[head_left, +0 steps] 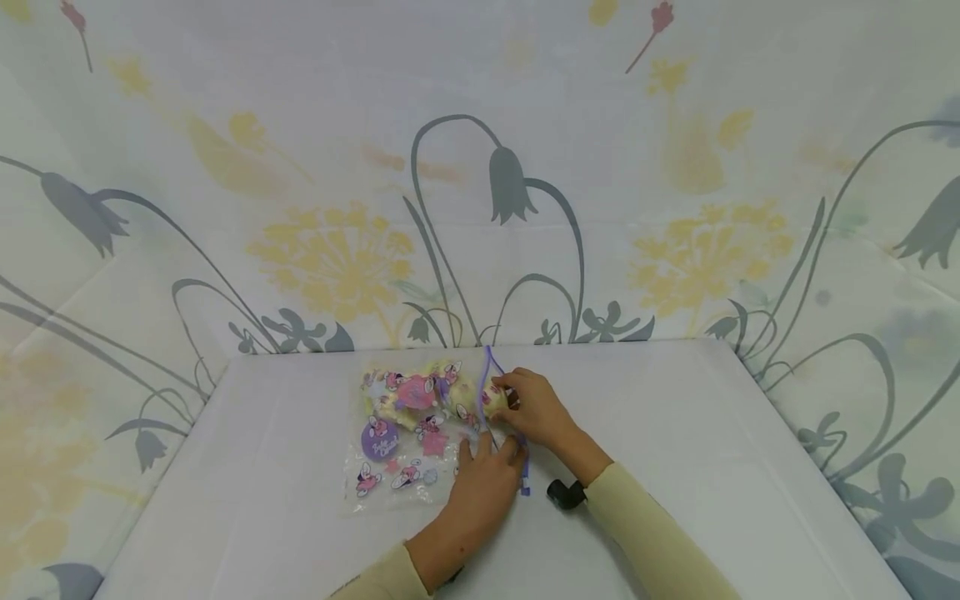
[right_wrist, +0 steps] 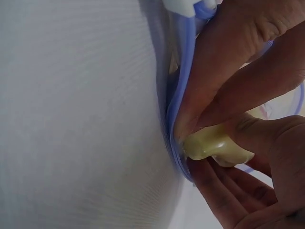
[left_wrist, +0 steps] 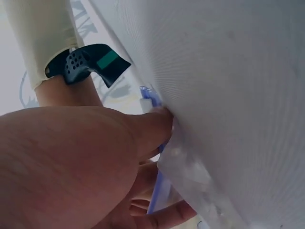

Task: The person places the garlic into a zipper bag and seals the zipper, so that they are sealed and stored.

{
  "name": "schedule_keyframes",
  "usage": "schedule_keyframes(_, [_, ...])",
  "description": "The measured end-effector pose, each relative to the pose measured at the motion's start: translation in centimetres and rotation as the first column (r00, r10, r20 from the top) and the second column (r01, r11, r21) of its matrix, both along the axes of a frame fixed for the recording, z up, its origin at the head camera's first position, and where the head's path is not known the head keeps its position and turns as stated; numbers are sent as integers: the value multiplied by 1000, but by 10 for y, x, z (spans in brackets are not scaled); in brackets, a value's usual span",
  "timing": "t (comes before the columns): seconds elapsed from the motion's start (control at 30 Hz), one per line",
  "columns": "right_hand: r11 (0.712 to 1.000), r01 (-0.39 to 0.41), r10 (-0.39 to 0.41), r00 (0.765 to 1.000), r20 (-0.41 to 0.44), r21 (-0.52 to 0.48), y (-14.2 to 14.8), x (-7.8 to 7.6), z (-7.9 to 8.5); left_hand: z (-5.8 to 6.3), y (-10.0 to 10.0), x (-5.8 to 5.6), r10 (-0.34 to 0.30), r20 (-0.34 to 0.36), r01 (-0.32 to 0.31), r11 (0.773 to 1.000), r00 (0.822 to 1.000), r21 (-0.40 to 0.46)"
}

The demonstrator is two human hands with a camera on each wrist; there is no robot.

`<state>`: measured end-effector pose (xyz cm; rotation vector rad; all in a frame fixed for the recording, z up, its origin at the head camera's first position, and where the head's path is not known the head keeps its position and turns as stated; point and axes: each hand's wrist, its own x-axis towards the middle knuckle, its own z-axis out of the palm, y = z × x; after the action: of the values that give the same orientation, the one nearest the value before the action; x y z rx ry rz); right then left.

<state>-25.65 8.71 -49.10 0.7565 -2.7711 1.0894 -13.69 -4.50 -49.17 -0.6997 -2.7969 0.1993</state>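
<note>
A clear plastic zip bag (head_left: 379,440) printed with small pink figures lies flat, with pale yellow and pink contents (head_left: 414,392) showing through. Its purple zip edge (right_wrist: 187,62) stands parted on the right side. My left hand (head_left: 483,487) pinches the near part of that edge; the thumb (left_wrist: 159,125) lies on it in the left wrist view. At the opening, my right hand (head_left: 534,408) holds a glossy pale yellow piece (right_wrist: 209,143) between thumb and fingers. Much of this piece is hidden by the fingers and bag, and I cannot tell its kind.
The bag rests on a white table (head_left: 285,467) backed by a flower-printed cloth (head_left: 480,275). A white zip slider (right_wrist: 181,5) sits on the purple edge. A dark wrist device (head_left: 566,495) is at the right sleeve's cuff.
</note>
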Motion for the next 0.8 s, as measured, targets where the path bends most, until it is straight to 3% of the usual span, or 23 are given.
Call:
schedule_keyframes(0.37, [995,-10,11,1000,-18,95,-3,-2,11,-2,-1,2,-69,-95,69,998,993,-2])
schedule_keyframes(0.8, [984,-82,85,996,-16,161,-9,-11,12,1,0,0,-95,-64,92,995,993,-35])
